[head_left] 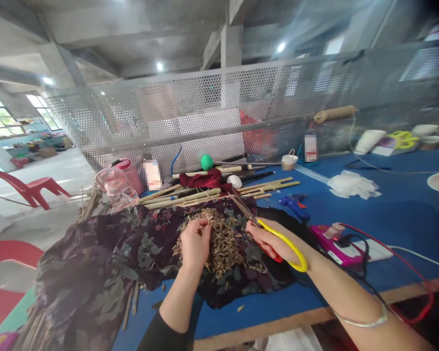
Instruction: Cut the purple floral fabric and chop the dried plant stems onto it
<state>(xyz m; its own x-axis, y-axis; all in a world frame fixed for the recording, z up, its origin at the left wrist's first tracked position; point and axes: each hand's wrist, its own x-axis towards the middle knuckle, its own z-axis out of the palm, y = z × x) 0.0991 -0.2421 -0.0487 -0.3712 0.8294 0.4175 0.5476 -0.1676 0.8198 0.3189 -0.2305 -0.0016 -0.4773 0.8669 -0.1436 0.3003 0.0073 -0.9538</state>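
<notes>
A heap of small dry brown plant pieces (223,248) lies on a dark patterned cloth (131,234) spread over the blue table. My left hand (196,241) is at the heap's left side, thumb and fingers drawn together in a pinch. What sits between those fingertips, if anything, is hidden. To the right of the heap, my right hand (265,239) grips scissors (287,243) with yellow and red handles. Their blades point up and left, away from me, above the cloth's far part.
Behind the heap lie bamboo sticks (190,197), a dark red cloth (201,179) and a green ball (207,162). A pink bottle (129,175) stands left. On the right are a blue glue gun (295,204), a magenta power strip (336,246) with cables, and white plastic (353,185). A mesh panel (161,117) borders the table.
</notes>
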